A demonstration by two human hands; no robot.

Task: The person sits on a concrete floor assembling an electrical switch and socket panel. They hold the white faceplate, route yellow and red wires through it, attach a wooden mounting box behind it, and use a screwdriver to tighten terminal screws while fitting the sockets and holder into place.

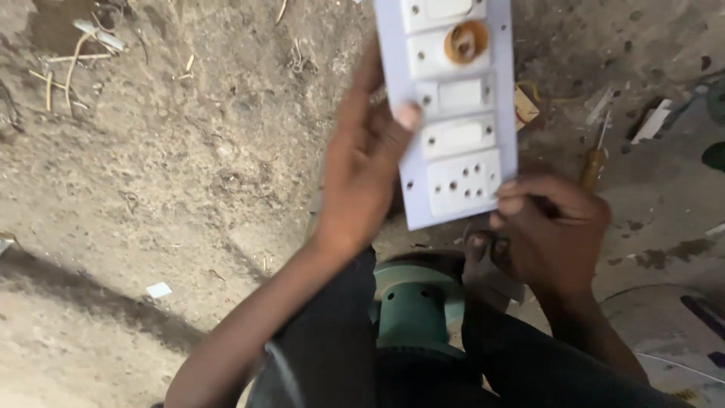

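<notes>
Head view shows the dirt floor [151, 174] first, brown and bumpy, with bits of straw and small white scraps on it. Over it you hold up a long white switch board [453, 113]. It is a flat plate with white switches in a row, one round orange socket [466, 41] near the top and a white plug socket [464, 182] with many holes at the bottom. Small screw holes run along its edges.

Your left hand [362, 166] grips the left edge of the board, with the thumb pressed on the front by a switch. Your right hand [551, 234] is curled at the bottom right corner, fingers touching the plate. I think it holds a small tool there, but I cannot tell for sure.

Keep the board flat and still with your left hand. Hold it by the edges, so your thumb does not push a switch. Work slowly at the corner, so nothing slips.

Below the board, between your knees, sits a green round machine part [415, 302]. A screwdriver [593, 162] with a brown handle lies on the floor just right of the board. A small tan box [526, 107] peeks out behind the board's right edge. I see no signs.
</notes>
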